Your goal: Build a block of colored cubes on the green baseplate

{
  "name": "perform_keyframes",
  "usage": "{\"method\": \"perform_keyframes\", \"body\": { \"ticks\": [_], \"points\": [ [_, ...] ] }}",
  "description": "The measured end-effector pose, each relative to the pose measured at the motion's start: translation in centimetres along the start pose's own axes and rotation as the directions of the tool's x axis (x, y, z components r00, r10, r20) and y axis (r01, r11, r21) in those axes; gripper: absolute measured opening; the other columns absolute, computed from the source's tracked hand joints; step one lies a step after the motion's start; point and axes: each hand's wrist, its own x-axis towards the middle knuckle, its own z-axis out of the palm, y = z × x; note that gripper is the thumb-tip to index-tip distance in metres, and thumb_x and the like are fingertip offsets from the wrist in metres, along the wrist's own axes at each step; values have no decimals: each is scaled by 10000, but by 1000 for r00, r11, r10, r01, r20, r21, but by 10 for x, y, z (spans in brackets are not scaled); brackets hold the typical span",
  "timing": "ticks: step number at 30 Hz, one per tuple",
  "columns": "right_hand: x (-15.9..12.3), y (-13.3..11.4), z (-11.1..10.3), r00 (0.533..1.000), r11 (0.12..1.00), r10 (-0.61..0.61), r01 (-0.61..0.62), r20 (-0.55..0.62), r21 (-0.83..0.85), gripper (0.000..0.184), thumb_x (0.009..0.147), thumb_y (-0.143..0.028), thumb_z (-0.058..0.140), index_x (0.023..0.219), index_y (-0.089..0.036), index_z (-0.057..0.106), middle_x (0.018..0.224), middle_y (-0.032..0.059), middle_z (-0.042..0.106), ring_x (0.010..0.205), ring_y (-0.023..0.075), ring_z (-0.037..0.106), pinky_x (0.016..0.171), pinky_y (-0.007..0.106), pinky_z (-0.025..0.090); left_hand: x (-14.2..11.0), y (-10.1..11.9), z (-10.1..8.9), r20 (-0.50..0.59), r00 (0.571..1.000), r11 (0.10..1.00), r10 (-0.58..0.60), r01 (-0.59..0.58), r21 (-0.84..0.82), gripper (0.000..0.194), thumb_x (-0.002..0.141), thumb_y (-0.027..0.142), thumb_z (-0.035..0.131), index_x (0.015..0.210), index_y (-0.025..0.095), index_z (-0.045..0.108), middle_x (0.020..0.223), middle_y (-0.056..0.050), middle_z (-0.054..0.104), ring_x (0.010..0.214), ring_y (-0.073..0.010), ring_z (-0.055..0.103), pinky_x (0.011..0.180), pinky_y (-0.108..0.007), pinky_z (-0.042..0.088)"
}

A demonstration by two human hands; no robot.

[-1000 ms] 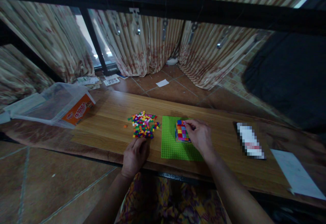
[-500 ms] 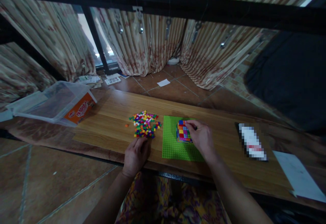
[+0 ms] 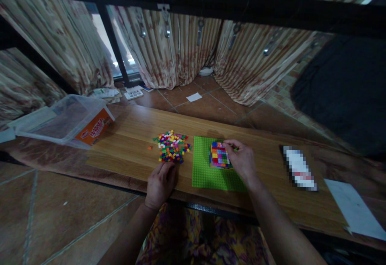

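A green studded baseplate (image 3: 200,172) lies on the wooden board. On it stands a block of small multicoloured building bricks (image 3: 219,156), laid in rows. My right hand (image 3: 243,162) is over the block's upper right side, thumb and fingertips pinched together at its edge. Whatever is between those fingertips is too small to make out. Left of the baseplate is a loose pile of small coloured bricks (image 3: 171,146). My left hand (image 3: 161,182) rests at the pile's near edge with its fingers curled closed; its fingertips are partly hidden, and what they hold cannot be seen.
A clear plastic bin (image 3: 63,124) with an orange label stands at the board's left end. One orange brick (image 3: 150,147) lies apart from the pile. To the right are a pixelated flat item (image 3: 300,168) and a white sheet (image 3: 352,206). A dark rail (image 3: 193,1) crosses above.
My right hand has shifted slightly right along the top of the block, uncovering more of its upper bricks. My left hand stays at the pile's near edge.
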Motion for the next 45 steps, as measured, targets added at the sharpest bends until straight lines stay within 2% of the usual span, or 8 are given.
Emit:
{"method": "perform_keyframes", "body": {
  "ticks": [22,28,31,35,37,39,42,45],
  "points": [
    [5,7,9,999,998,18,-20,36,67,258,770,-409,576,755,-206,736,751,42,719,670,186,631,640,298,471,1,1,0,-10,1000,1000,-14,14,7,148,880,290,525,966,207,612,892,-48,674,806,-152,646,733,-250,502],
    [0,2,2,1000,993,13,-9,-28,118,262,804,-405,567,793,-195,724,804,50,723,727,194,647,705,317,486,1,3,-2,-17,990,974,-139,133,-184,171,849,306,563,959,201,642,929,-55,694,865,-172,654,795,-293,516],
    [-16,-10,-5,993,986,1,20,-122,163,262,831,-417,567,828,-202,716,836,50,717,782,197,650,748,323,491,3,14,-6,0,944,859,-331,301,-414,227,828,358,588,952,184,662,942,-57,703,887,-175,650,814,-311,519],
    [-51,-39,-8,996,952,-94,88,6,292,194,856,-384,584,867,-237,710,876,27,710,817,183,650,764,312,500,8,44,-11,239,824,489,-514,510,-708,322,770,414,651,964,159,675,831,-36,688,754,-130,621,700,-256,505],
    [-69,-54,-5,974,933,-181,127,133,337,162,873,-336,580,942,-255,702,897,22,704,844,174,648,780,311,504,10,62,-12,396,763,266,-512,579,-771,348,738,416,688,973,160,679,801,-29,676,673,-96,589,648,-229,485],
    [-82,-65,-2,959,921,-214,134,188,367,167,870,-304,594,1002,-270,690,904,19,696,847,166,645,775,305,510,10,77,-14,499,736,119,-458,607,-786,335,720,402,707,960,169,691,781,-21,666,622,-72,553,617,-213,468],
    [-91,-70,2,961,907,-210,123,182,402,181,860,-265,614,1024,-284,689,899,13,690,854,163,641,769,301,515,10,94,-16,564,725,2,-395,615,-789,289,703,365,728,923,179,717,774,-12,661,596,-54,518,595,-195,449],
    [-94,-70,1,964,897,-220,141,146,420,169,867,-238,604,984,-300,709,890,8,690,851,162,639,760,300,510,10,103,-15,587,705,-31,-398,629,-777,280,667,351,758,885,177,737,755,-13,665,584,-54,514,584,-193,444]
  ]
}}
